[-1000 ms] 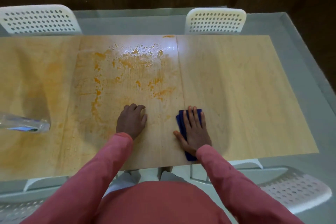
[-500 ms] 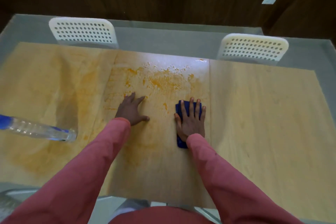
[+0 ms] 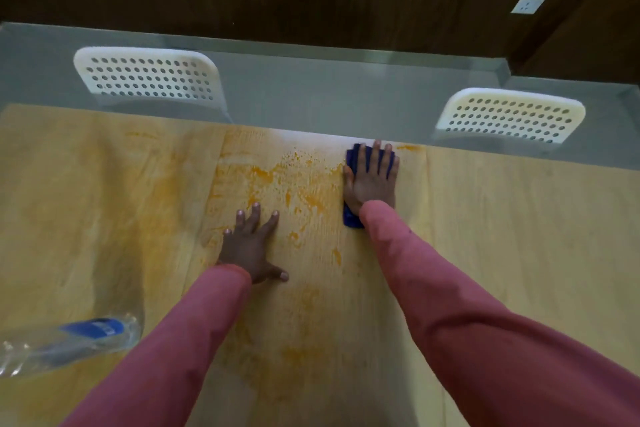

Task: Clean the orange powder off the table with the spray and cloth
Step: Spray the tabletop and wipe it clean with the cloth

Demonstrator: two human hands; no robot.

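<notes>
at the far left a clear plastic bottle (image 3: 69,340) with a blue label lies on its side on the table (image 3: 519,236), near the front edge and well apart from both hands; it looks like the spray, set aside for now. smeared orange powder (image 3: 263,175) stains the wood from there across the middle panel, thickest as wet-looking streaks and flecks in the far half of that panel, with fainter haze nearer the person.

the left hand (image 3: 251,246) rests flat on the table in the middle of the stained area, fingers straight and spread, thumb out to the side. it holds nothing and seems to be bracing the body while the other arm reaches.

to its right, the right hand (image 3: 372,180) presses flat on a blue cloth (image 3: 351,218), fingers straight and slightly fanned, not curled round it. the cloth lies under the palm and fingers at the far edge of the wooden surface, with one corner showing below the wrist and another beside the fingertips. a small orange smear sits just beside the hand on its right.

the step in hand looks like the wiping stroke, with the cloth at the far end of its reach. much powder remains, so the task seems well short of done. the next move probably calls for dragging the cloth through the thick streaks to its left with steady downward pressure, and likely refolding it to a clean face once it loads up.

two white perforated chairs (image 3: 149,76) stand beyond the table.
</notes>
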